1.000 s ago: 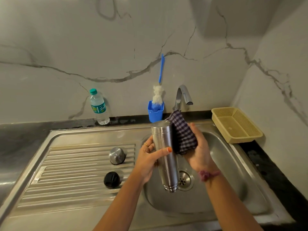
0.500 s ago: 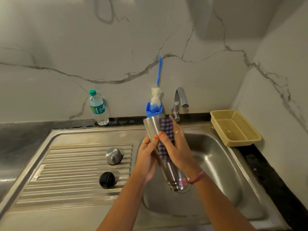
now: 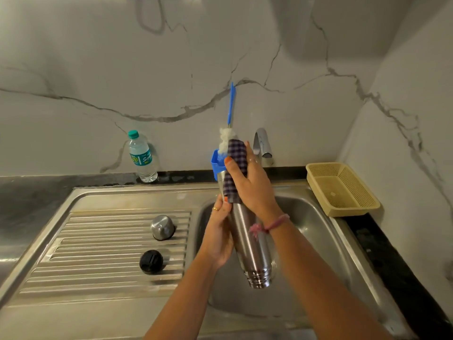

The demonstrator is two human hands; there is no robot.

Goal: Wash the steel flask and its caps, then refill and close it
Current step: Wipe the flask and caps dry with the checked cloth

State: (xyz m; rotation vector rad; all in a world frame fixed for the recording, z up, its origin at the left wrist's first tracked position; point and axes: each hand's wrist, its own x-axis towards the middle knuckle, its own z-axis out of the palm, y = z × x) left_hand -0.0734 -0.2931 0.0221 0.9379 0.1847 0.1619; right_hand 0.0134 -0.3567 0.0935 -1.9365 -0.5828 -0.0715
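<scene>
Gripping the steel flask [image 3: 247, 244] mid-body over the sink basin [image 3: 318, 241], the left hand [image 3: 218, 239] curls around it; the right hand [image 3: 252, 187] clamps a checked cloth [image 3: 234, 168] against its 12 o'clock end. Both caps [image 3: 162, 227] lie at 9 o'clock.

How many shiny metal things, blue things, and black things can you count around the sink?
Shiny metal: 4, namely the flask, the steel cap, the tap and the sink
Blue: 2, namely the brush handle and the blue holder
Black: 1, the black cap
Total: 7
</scene>
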